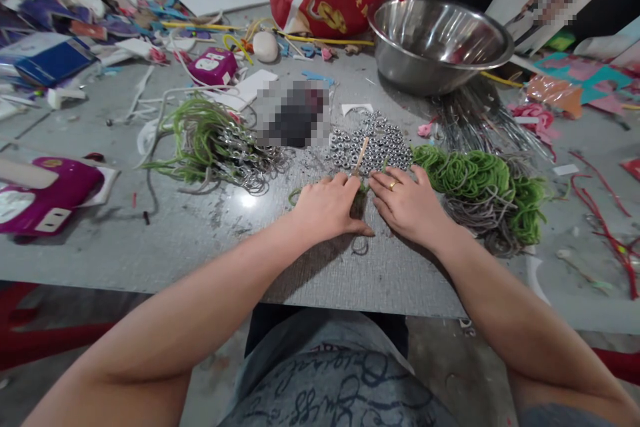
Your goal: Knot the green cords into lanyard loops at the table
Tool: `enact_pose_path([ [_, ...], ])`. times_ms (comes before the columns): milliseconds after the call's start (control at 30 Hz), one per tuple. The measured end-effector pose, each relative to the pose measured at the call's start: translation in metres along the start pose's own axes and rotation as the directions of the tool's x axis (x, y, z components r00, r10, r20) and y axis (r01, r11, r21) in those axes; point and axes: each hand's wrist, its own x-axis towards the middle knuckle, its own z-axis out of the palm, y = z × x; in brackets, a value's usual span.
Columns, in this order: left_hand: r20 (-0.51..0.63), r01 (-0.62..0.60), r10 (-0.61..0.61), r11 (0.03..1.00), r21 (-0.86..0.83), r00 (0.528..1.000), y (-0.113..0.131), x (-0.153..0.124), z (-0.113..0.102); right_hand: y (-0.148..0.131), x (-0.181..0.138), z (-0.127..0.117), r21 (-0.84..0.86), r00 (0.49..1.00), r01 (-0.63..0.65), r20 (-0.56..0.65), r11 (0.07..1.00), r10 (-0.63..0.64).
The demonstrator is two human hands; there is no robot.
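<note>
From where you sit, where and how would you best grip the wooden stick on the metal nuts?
Probably pinch the wooden stick across its free far half, from above: it is thin, lies slanted on the metal nuts, and its near end sits by the left hand.

Both arms were bare from the wrists to above the elbows. The right hand [407, 203] wore a plain gold-coloured ring [393, 183] on one finger; the left hand [327, 207] was unadorned. Nearest, a grey shirt [325, 373] carried dark, looping script lettering printed across its front.
</note>
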Motion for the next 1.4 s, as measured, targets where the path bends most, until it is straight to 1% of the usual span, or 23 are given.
enact_pose_path([
  [167, 0.052, -0.022, 0.022, 1.0, 0.0, 0.998, 0.001, -0.002, -0.001, -0.003, 0.001, 0.001, -0.02, 0.999, -0.04, 0.006, 0.999, 0.04],
  [300, 0.055, -0.049, 0.049, 0.999, -0.005, 0.997, 0.002, -0.004, -0.002, -0.003, 0.002, 0.005, -0.014, 0.998, -0.058, 0.0, 0.998, 0.058],
  [400, 0.063, -0.065, 0.068, 0.997, -0.05, 0.996, -0.003, -0.005, -0.006, -0.003, 0.003, 0.005, 0.03, 0.996, -0.052, -0.074, 0.998, 0.054],
  [433, 0.074, -0.069, 0.076, 0.993, -0.094, 0.994, -0.006, -0.004, -0.009, -0.002, 0.003, 0.004, 0.064, 0.993, -0.031, -0.114, 0.997, 0.038],
  [500, 0.095, -0.074, 0.097, 0.972, -0.225, 0.991, -0.012, -0.002, -0.013, -0.004, 0.003, 0.0, 0.152, 0.981, 0.059, -0.191, 0.987, -0.03],
  [567, 0.071, -0.08, 0.11, 0.94, -0.332, 0.991, -0.019, 0.002, -0.017, -0.009, 0.001, -0.005, 0.227, 0.964, 0.182, -0.233, 0.957, -0.128],
  [600, 0.06, -0.093, 0.12, 0.934, -0.344, 0.991, -0.021, 0.005, -0.018, -0.014, 0.0, -0.007, 0.248, 0.957, 0.229, -0.237, 0.941, -0.17],
  [633, 0.029, -0.084, 0.099, 0.937, -0.339, 0.995, -0.023, 0.007, -0.018, -0.02, -0.001, -0.009, 0.262, 0.951, 0.265, -0.229, 0.928, -0.207],
  [700, 0.012, -0.061, 0.07, 0.935, -0.349, 0.997, -0.025, 0.01, -0.018, -0.033, -0.003, -0.012, 0.271, 0.949, 0.297, -0.186, 0.915, -0.253],
  [833, 0.031, -0.01, 0.024, 0.92, -0.391, 0.999, -0.025, 0.013, -0.017, -0.055, -0.005, -0.013, 0.232, 0.959, 0.276, -0.007, 0.933, -0.283],
  [933, 0.023, 0.001, 0.009, 0.909, -0.418, 1.0, -0.025, 0.012, -0.018, -0.06, -0.003, -0.012, 0.199, 0.954, 0.264, 0.088, 0.944, -0.286],
  [1033, -0.006, 0.019, -0.025, 0.893, -0.449, 1.0, -0.024, 0.011, -0.021, -0.055, 0.0, -0.01, 0.208, 0.95, 0.272, 0.098, 0.94, -0.296],
  [1100, -0.055, 0.025, -0.059, 0.873, -0.488, 0.997, -0.022, 0.01, -0.023, -0.047, 0.001, -0.009, 0.255, 0.962, 0.246, 0.055, 0.935, -0.268],
  [1133, -0.084, 0.019, -0.073, 0.856, -0.517, 0.994, -0.021, 0.009, -0.025, -0.042, 0.002, -0.008, 0.283, 0.974, 0.214, 0.017, 0.935, -0.228],
  [1233, -0.136, -0.031, -0.062, 0.805, -0.592, 0.989, -0.019, 0.005, -0.028, -0.028, 0.005, -0.007, 0.336, 0.993, 0.089, -0.107, 0.937, -0.056],
  [1300, -0.12, -0.064, -0.011, 0.794, -0.604, 0.993, -0.018, 0.004, -0.03, -0.021, 0.007, -0.005, 0.351, 0.987, 0.03, -0.156, 0.936, 0.027],
  [1400, -0.045, -0.065, 0.047, 0.776, -0.627, 0.998, -0.018, 0.003, -0.032, -0.015, 0.01, -0.003, 0.367, 0.976, -0.008, -0.201, 0.93, 0.088],
])
